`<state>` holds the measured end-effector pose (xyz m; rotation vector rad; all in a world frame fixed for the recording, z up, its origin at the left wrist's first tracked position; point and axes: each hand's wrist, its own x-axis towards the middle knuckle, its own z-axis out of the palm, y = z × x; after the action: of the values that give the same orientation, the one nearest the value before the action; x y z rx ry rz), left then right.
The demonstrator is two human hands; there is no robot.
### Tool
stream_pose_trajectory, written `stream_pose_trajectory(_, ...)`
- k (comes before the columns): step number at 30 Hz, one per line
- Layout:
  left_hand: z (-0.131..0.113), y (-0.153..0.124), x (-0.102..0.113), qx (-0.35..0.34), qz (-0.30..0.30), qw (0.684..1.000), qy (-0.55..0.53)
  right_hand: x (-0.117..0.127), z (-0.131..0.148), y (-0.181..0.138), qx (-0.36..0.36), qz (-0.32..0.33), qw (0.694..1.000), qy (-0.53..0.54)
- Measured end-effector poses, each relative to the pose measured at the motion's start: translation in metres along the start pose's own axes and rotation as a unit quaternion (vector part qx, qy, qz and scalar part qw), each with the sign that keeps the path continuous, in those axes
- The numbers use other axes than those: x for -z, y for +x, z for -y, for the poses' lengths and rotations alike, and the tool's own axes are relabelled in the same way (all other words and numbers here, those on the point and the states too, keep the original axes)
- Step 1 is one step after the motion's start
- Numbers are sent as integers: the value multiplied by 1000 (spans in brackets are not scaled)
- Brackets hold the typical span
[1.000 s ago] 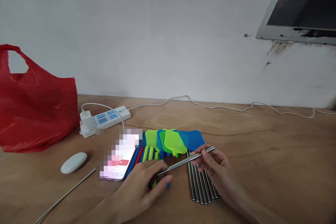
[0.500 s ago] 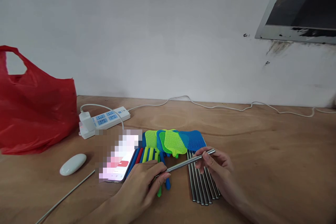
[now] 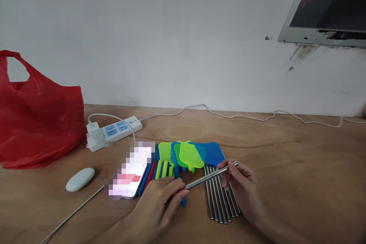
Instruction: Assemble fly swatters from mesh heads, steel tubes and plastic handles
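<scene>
A shiny metal tube [image 3: 210, 176] slants between my hands above the table. My left hand [image 3: 160, 202] pinches its lower left end, and the fingers of my right hand [image 3: 238, 179] are closed around its upper right end. Below and beside the right hand lies a row of several similar metal tubes [image 3: 219, 198]. Coloured plastic handles [image 3: 161, 169] in blue, red and yellow-green lie behind the left hand, which partly covers them. Beyond them is an overlapping pile of perforated fly swatter heads [image 3: 191, 156] in yellow, green and blue.
A phone [image 3: 133, 177] with a lit, partly blurred screen lies left of the handles. A white mouse [image 3: 80, 179] and a power strip [image 3: 114, 132] with a plug are farther left. A red plastic bag [image 3: 42, 118] stands at the far left. A thin cable [image 3: 228, 116] runs along the wall.
Both hands and the metal tube have shifted slightly to the right. My left hand now covers more of the green handle. The other things look unchanged.
</scene>
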<state>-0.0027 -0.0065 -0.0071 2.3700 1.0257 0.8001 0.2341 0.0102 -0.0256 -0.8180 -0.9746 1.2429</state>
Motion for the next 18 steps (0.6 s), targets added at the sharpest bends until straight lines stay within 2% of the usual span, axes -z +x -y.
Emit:
stream_pose_trajectory(10,1,0,2,-18,-4,1000,18,2,-7,-1,11,-21,999,-30)
stream_pose_trajectory(15,3,2,10,-28,4,998,62,4,-12,-2,28,-26,995,-95)
stream_pose_trajectory(18,0,4,18,-3,37,996,81,6,-10,-4,54,-20,986,-158)
